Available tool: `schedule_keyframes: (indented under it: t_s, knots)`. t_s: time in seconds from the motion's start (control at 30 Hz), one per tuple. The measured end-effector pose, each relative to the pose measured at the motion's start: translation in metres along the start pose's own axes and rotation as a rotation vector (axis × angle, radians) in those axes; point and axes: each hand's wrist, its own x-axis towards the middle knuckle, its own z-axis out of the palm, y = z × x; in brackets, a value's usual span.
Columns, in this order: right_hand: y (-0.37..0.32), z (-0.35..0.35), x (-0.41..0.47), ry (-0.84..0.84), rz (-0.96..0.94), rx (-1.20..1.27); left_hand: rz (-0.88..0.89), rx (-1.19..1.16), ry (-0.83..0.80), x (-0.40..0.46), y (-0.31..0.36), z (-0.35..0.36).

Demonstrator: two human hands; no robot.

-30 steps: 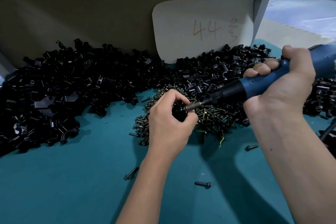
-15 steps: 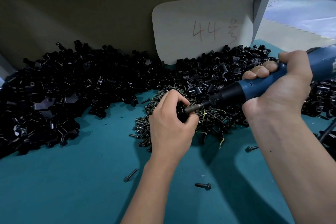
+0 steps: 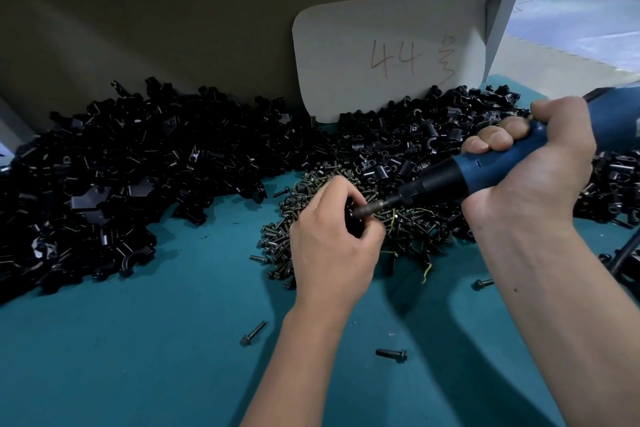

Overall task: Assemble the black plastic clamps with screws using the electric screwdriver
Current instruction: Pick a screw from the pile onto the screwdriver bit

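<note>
The left hand (image 3: 332, 239) is curled around a small black clamp (image 3: 353, 218), pinching it between thumb and fingers above the teal tabletop (image 3: 138, 340). Most of the clamp is hidden inside the grip; only a dark edge shows beside the thumb. The right hand (image 3: 530, 173) is wrapped tightly around the blue body of the electric screwdriver (image 3: 478, 173), which slants down and to the left. Its metal bit (image 3: 372, 209) meets the clamp in the left hand; whether a screw sits under the tip cannot be told.

Directly behind and beneath the two hands lies a heap of loose screws (image 3: 408, 225), spread over the tabletop. A few thin yellowish strands lie among them. Single screws lie apart from the heap: one (image 3: 254, 333) near the left forearm, one (image 3: 391, 354) between the two forearms, and one (image 3: 483, 283) just beside the right forearm.

A large pile of black clamp parts (image 3: 121, 177) fills the left side of the tabletop against the back panel, and another pile (image 3: 408, 142) lies behind the screws, reaching to the right edge of the view. A pale rounded card (image 3: 388, 52) with "44" handwritten on it leans upright against the back panel, its lower edge behind the right-hand pile.
</note>
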Motion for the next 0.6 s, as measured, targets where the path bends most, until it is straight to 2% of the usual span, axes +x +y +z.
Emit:
schedule_keyframes:
  t_s: [0.17, 0.43, 0.6]
  knots:
    - [0.007, -0.004, 0.006, 0.028, 0.032, 0.032, -0.006, 0.053, 0.108, 0.002, 0.004, -0.001]
    - [0.019, -0.013, 0.023, 0.042, 0.037, 0.077, 0.041, 0.095, 0.117, 0.002, 0.001, -0.005]
    - [0.028, -0.018, 0.037, 0.091, 0.032, 0.264, 0.024, 0.076, 0.150, 0.001, -0.002, -0.005]
